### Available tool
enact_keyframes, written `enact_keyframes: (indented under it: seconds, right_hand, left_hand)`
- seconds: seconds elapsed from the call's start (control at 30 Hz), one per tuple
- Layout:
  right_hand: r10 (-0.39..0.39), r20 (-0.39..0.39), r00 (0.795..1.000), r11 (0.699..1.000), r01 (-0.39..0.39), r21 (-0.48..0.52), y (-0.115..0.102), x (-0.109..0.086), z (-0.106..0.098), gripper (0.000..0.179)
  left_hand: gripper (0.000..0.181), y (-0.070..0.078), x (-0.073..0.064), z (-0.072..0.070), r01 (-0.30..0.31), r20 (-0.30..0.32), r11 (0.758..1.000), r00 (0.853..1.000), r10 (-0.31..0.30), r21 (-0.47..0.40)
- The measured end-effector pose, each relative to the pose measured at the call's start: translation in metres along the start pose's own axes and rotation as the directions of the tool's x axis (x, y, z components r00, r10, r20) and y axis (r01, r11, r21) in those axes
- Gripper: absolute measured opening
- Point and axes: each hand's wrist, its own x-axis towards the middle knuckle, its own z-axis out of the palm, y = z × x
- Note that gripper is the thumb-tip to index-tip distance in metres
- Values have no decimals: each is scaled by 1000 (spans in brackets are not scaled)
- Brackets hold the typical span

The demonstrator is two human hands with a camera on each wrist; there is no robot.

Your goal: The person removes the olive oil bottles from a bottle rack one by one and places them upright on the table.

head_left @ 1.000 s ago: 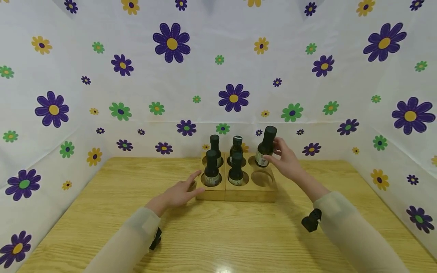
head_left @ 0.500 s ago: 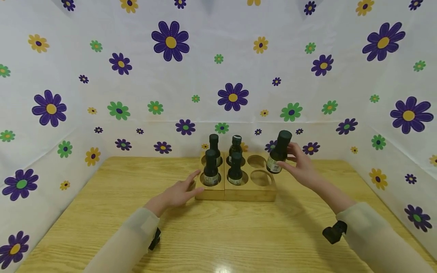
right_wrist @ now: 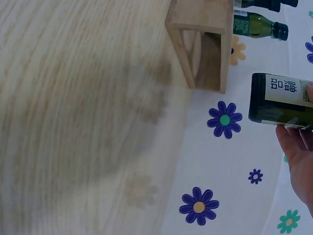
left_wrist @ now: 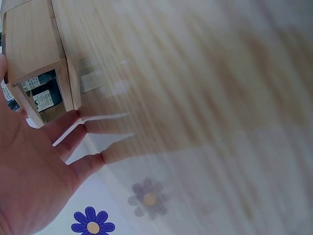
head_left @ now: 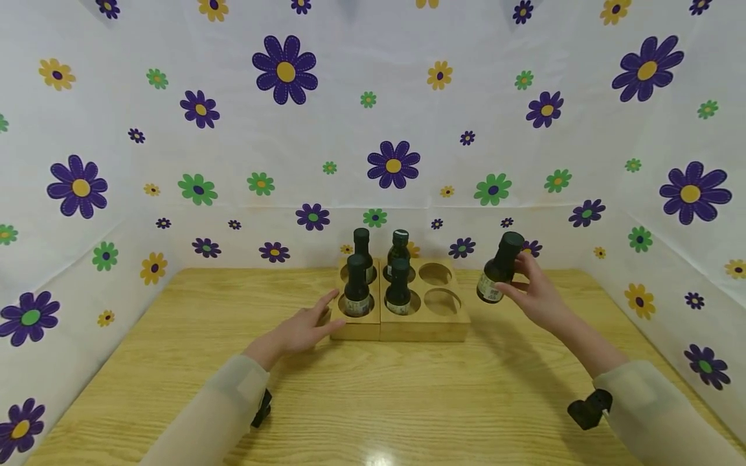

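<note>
My right hand point(head_left: 539, 294) grips a dark glass bottle point(head_left: 499, 268) with a pale label and a black cap. It hangs tilted, its cap leaning right, above the table to the right of a wooden bottle rack point(head_left: 425, 332). In the right wrist view the bottle point(right_wrist: 281, 100) shows its base and printed label, with fingertips beneath it. My left hand point(head_left: 297, 330) lies spread at the rack's left end, thumb by the front corner. In the left wrist view the hand's point(left_wrist: 36, 166) straight fingers touch the table near the rack point(left_wrist: 36, 41).
Several similar bottles stand in the rack's left and middle holes, one of them a front-left bottle point(head_left: 357, 288). Two right-hand holes point(head_left: 443, 301) hold no bottle. Behind the wooden table point(head_left: 373, 395) hangs a white flowered cloth point(head_left: 326, 116), which also covers both sides.
My right hand has carried the bottle from above the rack's back-right hole rightward and slightly down, past the rack's end. The left hand stays at the rack.
</note>
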Motion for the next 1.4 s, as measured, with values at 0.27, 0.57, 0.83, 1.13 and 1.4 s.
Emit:
enact_keyframes:
  seconds: [0.27,0.57,0.83,1.13,1.4]
  right_hand:
    - [37,2,999,999,-37,7,22,-9,4,57]
    - [94,33,995,995,-94,20,39,-13,16,59]
    - [110,46,993,994,-110,14,48,-13,23,57]
    - [116,58,992,993,-116,10,57,-15,26,54]
    - [126,43,991,992,-125,-16,62,-15,27,54]
  left_hand:
    - [80,-5,0,4,-12,-3,1000,1000,12,-9]
    - [79,-6,1,4,-24,5,999,1000,24,-22]
    - [80,-6,0,4,-23,3,999,1000,23,-26]
    - [80,-3,0,3,-22,8,999,1000,22,-45]
    - [80,-1,0,2,-20,12,998,1000,20,-65]
